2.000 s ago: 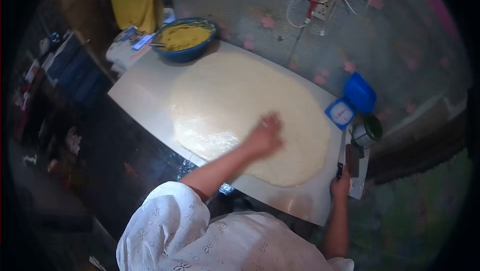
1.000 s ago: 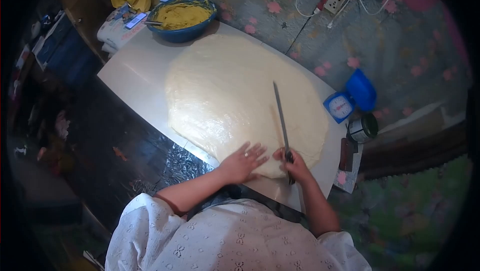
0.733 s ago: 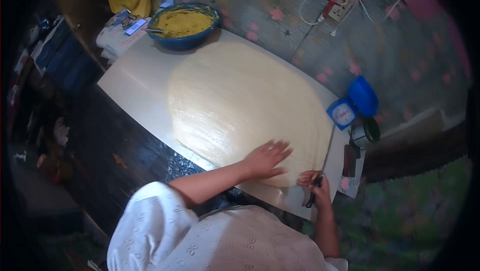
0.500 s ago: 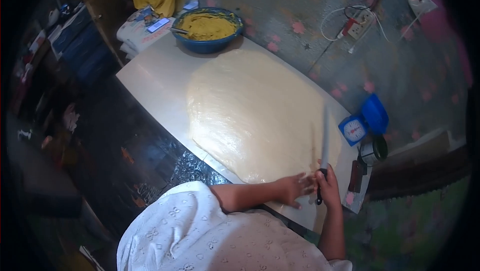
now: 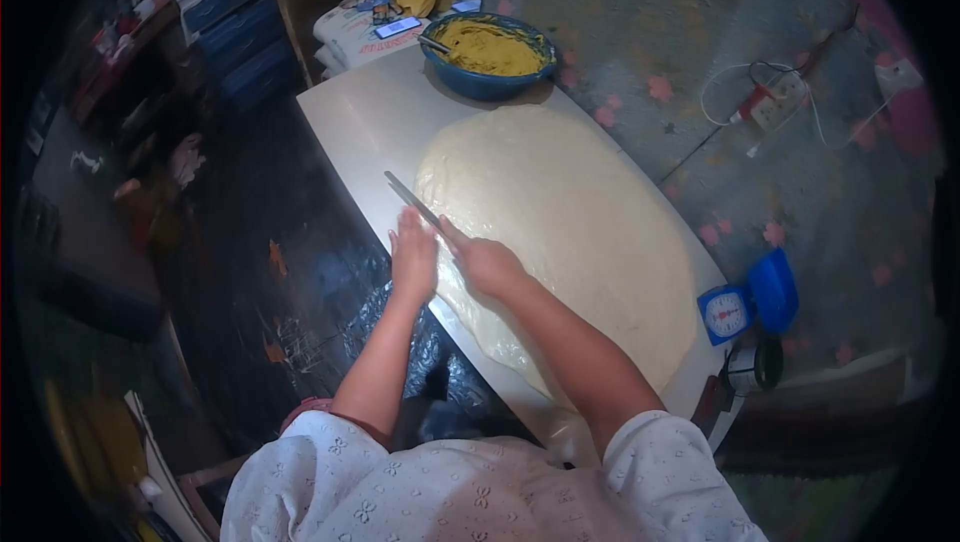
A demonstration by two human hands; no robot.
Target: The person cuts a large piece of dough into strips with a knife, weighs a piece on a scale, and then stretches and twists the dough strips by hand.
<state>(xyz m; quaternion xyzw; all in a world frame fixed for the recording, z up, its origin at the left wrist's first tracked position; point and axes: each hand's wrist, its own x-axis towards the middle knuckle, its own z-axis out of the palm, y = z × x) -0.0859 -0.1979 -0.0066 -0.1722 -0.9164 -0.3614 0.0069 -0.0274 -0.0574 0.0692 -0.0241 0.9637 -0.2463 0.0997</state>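
A large sheet of pale dough [image 5: 580, 202] lies spread over the white tabletop [image 5: 350, 107]. My right hand [image 5: 488, 266] grips a knife [image 5: 408, 192], its handle hidden under the fingers. The blade points toward the far left and passes over the dough's left edge. Beside it, my left hand [image 5: 413, 257] lies along that same edge, fingers stretched forward and the tips close under the blade. Both forearms reach out from white sleeves, the right one crossing above the dough.
At the far end stands a blue bowl [image 5: 487, 87] of yellow filling with a spoon handle sticking out. A phone [image 5: 398, 28] rests on white sacks. Near the right edge are a blue kitchen scale [image 5: 725, 314] and a dark-rimmed can [image 5: 752, 366]. A power socket [image 5: 780, 104] hangs on the wall.
Both hands have moved from the near right end of the dough to its left edge, the right hand carrying the knife. The camera view has shifted too.
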